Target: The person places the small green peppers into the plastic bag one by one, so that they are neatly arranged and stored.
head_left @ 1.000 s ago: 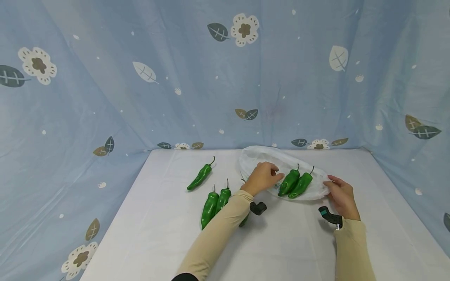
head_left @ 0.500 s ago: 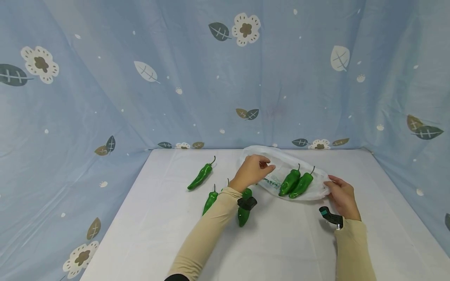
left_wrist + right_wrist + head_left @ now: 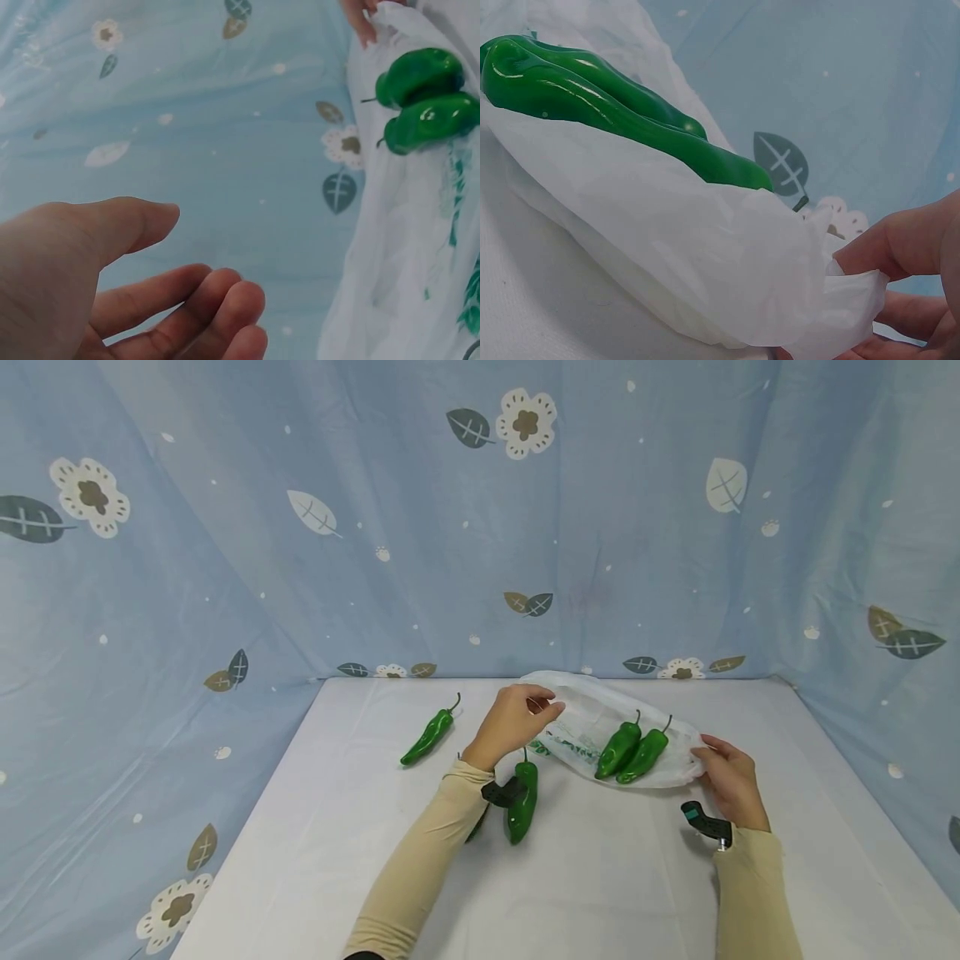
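Note:
A white plastic bag [image 3: 581, 706] with green print lies spread at the back right. Two green peppers [image 3: 619, 749] rest side by side on it, stems toward the back wall; in the right wrist view a fold of the bag rises in front of them. My right hand [image 3: 731, 783] pinches the bag's right end between thumb and fingers. Over the bag's left end is my left hand [image 3: 516, 718], its fingers loosely bent and nothing between them. Below its wrist lies another green pepper [image 3: 522, 803]. My left forearm mostly hides further peppers beside that one.
A single green pepper [image 3: 427, 737] lies at the back left of the white table [image 3: 337, 810]. Behind the table hangs a blue patterned cloth [image 3: 420, 527]. Both wrists carry a black camera mount [image 3: 705, 822].
My left hand has moved left, away from the two peppers on the bag, uncovering the printed part and the pepper near its wrist. My right hand has stayed at the bag's end.

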Available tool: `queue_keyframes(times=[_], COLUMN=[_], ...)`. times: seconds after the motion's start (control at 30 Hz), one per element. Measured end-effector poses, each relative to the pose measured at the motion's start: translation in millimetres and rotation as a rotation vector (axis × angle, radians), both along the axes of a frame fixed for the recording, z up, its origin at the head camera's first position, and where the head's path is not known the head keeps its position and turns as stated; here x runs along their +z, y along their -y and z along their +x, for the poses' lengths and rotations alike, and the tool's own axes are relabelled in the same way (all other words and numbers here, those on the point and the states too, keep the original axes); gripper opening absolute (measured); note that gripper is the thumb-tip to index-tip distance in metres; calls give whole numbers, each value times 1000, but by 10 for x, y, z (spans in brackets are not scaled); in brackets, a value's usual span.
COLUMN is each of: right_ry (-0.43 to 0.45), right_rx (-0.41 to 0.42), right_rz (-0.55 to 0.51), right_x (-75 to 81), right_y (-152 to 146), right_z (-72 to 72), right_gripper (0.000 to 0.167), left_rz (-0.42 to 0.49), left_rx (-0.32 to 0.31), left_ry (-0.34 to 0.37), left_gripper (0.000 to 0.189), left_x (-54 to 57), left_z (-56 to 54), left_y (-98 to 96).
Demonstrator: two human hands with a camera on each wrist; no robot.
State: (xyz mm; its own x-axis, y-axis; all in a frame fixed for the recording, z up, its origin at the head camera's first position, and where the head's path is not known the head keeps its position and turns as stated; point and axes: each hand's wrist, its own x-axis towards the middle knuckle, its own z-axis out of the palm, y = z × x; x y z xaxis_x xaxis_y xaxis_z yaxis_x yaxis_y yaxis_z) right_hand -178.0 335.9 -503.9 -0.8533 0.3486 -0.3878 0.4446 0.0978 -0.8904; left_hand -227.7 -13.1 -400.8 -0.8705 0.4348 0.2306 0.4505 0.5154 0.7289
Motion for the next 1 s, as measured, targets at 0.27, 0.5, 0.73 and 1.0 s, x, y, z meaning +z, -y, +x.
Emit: queue_keyframes(times=[0.27, 0.5, 0.73, 1.0], right_ry=[-9, -13, -17, -13], right_rx=[-11, -4, 9, 5], right_rz=[6, 13, 15, 5], right_x=[-2, -2, 5, 8], right_y=[3, 8, 8, 8], right_z=[7, 13, 19, 13], right_gripper=[64, 63, 64, 64], left_rz=[28, 56, 99, 145], left_rx=[58, 83, 98, 158], left_ry=[15, -1, -2, 5], left_gripper=[34, 34, 36, 36], left_x=[77, 95, 125, 158], left_z=[-25, -38, -29, -37], left_y=[179, 342, 518, 747])
